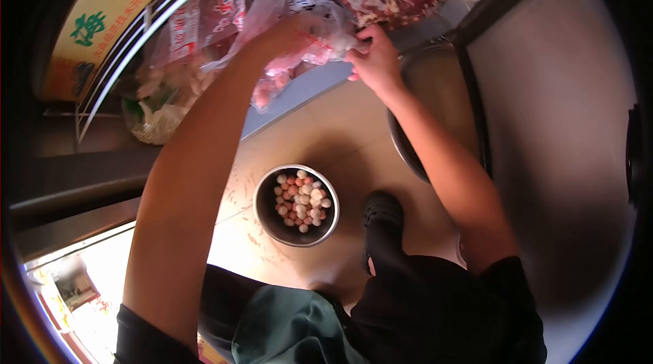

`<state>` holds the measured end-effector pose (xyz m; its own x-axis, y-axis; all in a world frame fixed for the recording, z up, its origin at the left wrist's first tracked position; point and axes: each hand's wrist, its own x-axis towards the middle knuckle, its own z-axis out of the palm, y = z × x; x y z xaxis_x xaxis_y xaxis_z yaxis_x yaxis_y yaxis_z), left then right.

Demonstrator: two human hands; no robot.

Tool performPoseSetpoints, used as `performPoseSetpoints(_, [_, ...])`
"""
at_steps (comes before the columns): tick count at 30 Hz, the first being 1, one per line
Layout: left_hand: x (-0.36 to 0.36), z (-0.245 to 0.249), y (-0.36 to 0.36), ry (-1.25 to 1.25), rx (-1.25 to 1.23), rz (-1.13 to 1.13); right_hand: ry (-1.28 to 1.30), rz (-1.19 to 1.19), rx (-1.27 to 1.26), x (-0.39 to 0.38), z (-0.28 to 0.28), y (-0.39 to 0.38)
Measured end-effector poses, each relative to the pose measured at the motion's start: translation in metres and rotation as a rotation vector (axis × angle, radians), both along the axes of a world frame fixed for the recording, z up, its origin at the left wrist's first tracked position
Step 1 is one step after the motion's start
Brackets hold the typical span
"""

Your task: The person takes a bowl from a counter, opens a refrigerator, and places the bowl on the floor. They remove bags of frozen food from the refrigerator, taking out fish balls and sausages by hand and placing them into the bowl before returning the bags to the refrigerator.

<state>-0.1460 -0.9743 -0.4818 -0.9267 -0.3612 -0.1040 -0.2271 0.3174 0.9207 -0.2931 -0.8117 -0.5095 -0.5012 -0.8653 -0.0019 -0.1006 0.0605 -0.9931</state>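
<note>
With the right hand (374, 59), pinching the bag (309, 5) by its bunched edge; with the left hand (306, 31), resting in or behind the plastic, leaving no telling whether spread or gripping. Holding the bag at the grey shelf (309, 92), well apart from the bowl (275, 227) of balls (299, 199). Possibly risking a slip through pinching too little film, a tear through tugging, or spilling pink contents (271, 87) floorward through tipping.
</note>
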Motion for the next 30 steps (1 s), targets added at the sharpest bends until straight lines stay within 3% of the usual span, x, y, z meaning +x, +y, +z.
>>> performPoseSetpoints(2, [-0.001, 0.034, 0.024, -0.225, 0.357, 0.209, -0.063, 0.012, 0.048, 0.002, 0.006, 0.0])
performPoseSetpoints(6, [0.001, 0.01, -0.002, -0.285, 0.603, 0.259, -0.057, 0.04, 0.055, 0.0, 0.011, 0.005])
performPoseSetpoints(8, [-0.007, 0.03, 0.01, -0.388, -0.096, -0.023, -0.059, 0.049, 0.061, 0.001, 0.014, 0.006])
performPoseSetpoints(9, [-0.01, 0.028, 0.01, -0.388, -0.096, -0.02, -0.058, 0.057, 0.068, 0.002, 0.015, 0.006])
performPoseSetpoints(11, [-0.015, 0.013, 0.007, -0.492, -0.486, -0.028, -0.068, 0.055, 0.056, 0.003, 0.015, 0.006])
performPoseSetpoints(12, [-0.015, 0.007, 0.005, -0.491, -0.486, -0.029, -0.077, 0.05, 0.047, 0.003, 0.014, 0.007])
performPoseSetpoints(14, [-0.014, 0.0, 0.003, -0.533, -0.774, -0.056, -0.065, 0.051, 0.051, 0.004, 0.017, 0.008])
performPoseSetpoints(21, [-0.014, -0.039, -0.045, -0.516, -0.679, -0.098, -0.112, 0.044, -0.009, 0.01, 0.012, 0.021])
performPoseSetpoints(24, [-0.02, -0.046, -0.049, -0.588, -0.719, -0.231, -0.119, -0.013, -0.026, 0.029, 0.023, 0.041])
performPoseSetpoints(27, [-0.027, -0.032, -0.019, -0.56, -0.787, -0.157, -0.21, -0.013, -0.071, 0.046, 0.022, 0.067])
performPoseSetpoints(29, [-0.022, -0.012, 0.003, -0.527, -1.029, -0.07, -0.325, -0.027, -0.077, 0.063, 0.027, 0.097])
performPoseSetpoints(30, [-0.024, -0.002, 0.01, -0.518, -1.026, -0.073, -0.362, -0.007, -0.052, 0.07, 0.024, 0.114])
